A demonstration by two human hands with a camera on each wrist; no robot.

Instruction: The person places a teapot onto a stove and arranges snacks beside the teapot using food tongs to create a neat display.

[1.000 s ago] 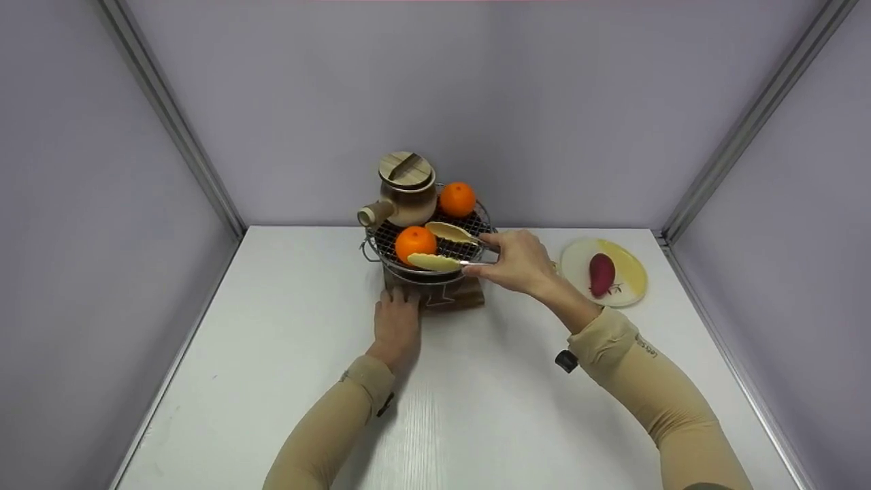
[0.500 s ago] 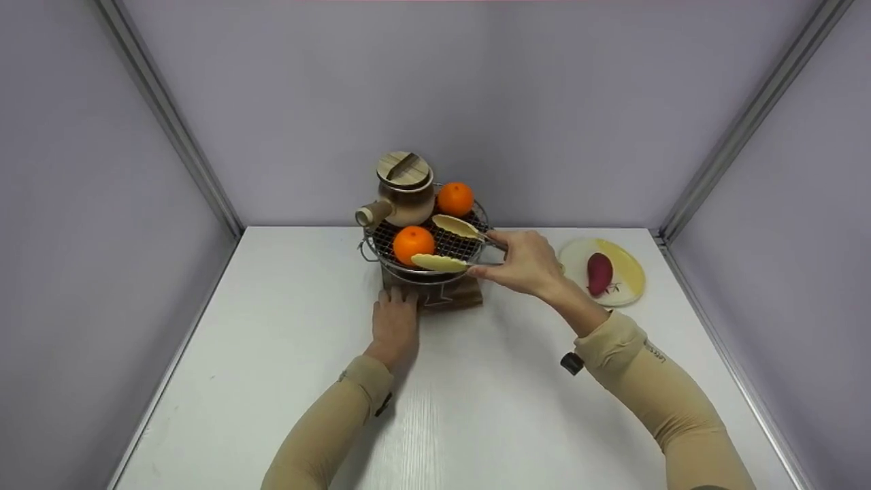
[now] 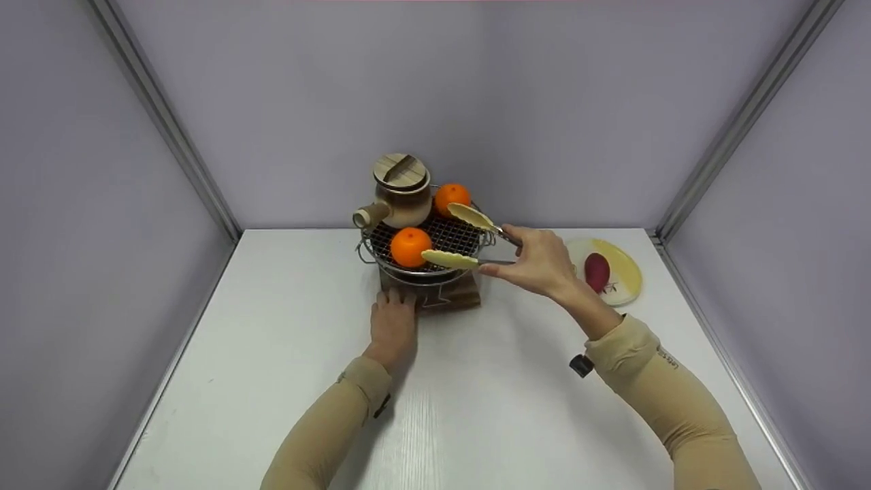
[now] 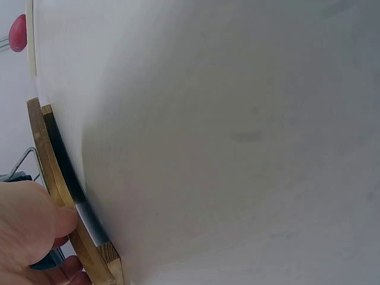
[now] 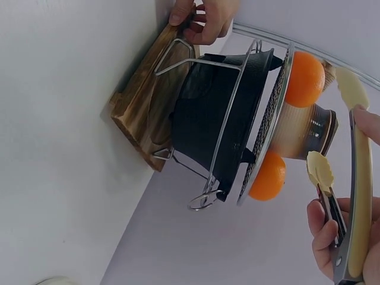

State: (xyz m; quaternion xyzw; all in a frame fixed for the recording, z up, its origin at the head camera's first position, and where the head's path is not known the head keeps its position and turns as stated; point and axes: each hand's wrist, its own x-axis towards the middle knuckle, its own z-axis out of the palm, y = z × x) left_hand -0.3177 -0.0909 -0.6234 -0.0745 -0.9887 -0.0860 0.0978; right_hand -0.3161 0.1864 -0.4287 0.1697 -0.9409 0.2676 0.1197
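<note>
Head view: right of centre, the right hand [image 3: 541, 264] holds the spread tongs [image 3: 449, 259], thumb and fingers well parted on the two arms; the lower tip is right beside the front orange [image 3: 410, 247], the upper overlaps the back orange [image 3: 449, 194]. A lidded pot [image 3: 406, 207] sits behind on the rack [image 3: 452, 238]; a plate [image 3: 629, 275] lies far right.

Left wrist view: lower left, the left hand [image 4: 32, 228] pinches the wooden board [image 4: 52, 166], thumb against curled fingers.

Right wrist view: the black stove [image 5: 205, 113] fills the centre.
</note>
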